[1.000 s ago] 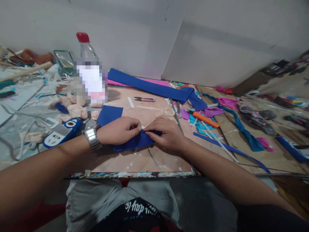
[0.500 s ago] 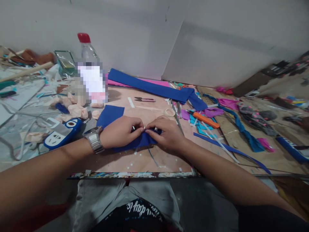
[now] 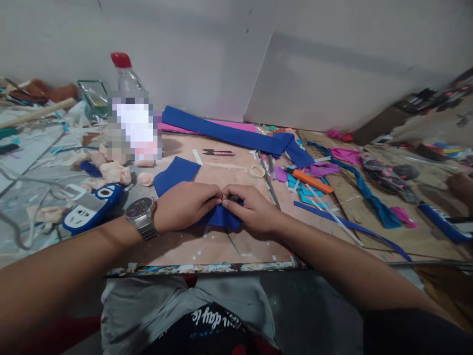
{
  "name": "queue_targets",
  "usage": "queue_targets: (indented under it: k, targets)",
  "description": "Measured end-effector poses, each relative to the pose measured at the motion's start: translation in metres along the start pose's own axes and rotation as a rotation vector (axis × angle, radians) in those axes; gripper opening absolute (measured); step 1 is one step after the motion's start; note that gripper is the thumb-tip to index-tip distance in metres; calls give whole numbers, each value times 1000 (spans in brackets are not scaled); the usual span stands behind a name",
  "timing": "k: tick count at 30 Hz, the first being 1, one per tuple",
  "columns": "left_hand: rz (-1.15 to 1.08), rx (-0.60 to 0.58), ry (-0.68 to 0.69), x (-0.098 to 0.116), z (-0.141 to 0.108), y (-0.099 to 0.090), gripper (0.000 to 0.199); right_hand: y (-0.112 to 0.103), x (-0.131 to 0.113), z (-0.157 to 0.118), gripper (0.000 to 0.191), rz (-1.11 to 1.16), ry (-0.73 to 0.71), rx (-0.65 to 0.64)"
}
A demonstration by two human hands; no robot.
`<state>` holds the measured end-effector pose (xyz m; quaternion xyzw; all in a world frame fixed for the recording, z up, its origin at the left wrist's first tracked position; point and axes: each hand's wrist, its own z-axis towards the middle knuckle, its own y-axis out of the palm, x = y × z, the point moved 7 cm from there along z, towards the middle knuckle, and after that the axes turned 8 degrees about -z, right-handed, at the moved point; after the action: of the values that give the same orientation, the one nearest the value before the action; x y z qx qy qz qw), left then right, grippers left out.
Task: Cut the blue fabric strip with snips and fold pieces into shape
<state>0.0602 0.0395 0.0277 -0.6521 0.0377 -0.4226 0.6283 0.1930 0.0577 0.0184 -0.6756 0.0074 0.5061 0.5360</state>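
Observation:
Near the table's front edge, a piece of blue fabric is pinched between my two hands. My left hand, with a watch on its wrist, has thumb and forefinger closed on the cloth. Against its fingertips, my right hand grips the same cloth between thumb and fingers. One end of the fabric shows beyond my left hand, and another part hangs below the fingertips. Whatever lies right at the pinch is too small to make out. Thread snips lie beyond my hands, and a masking tape roll is past my right hand.
A red-capped bottle stands back left, near a blue power strip with cables. A long blue fabric strip lies along the wall. An orange utility knife and coloured scraps lie right. A partial hand shows at the far right.
Both hands have drawn closer at the fingertips, with the left wrist rolled so the watch face shows. The fabric's left end has swung right and up. A hand has appeared at the far right.

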Motion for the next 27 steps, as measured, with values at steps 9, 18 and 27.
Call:
queue_targets:
  k: [9, 18, 27]
  targets:
    - [-9, 14, 8, 0, 0, 1, 25, -4, 1, 1, 11, -14, -31, 75]
    - [-109, 32, -8, -2, -2, -2, 26, -9, -6, -1, 9, -181, -147, 151]
    - [-137, -40, -76, -1, -2, -5, 17, -10, -8, 0, 11, -205, -185, 178]
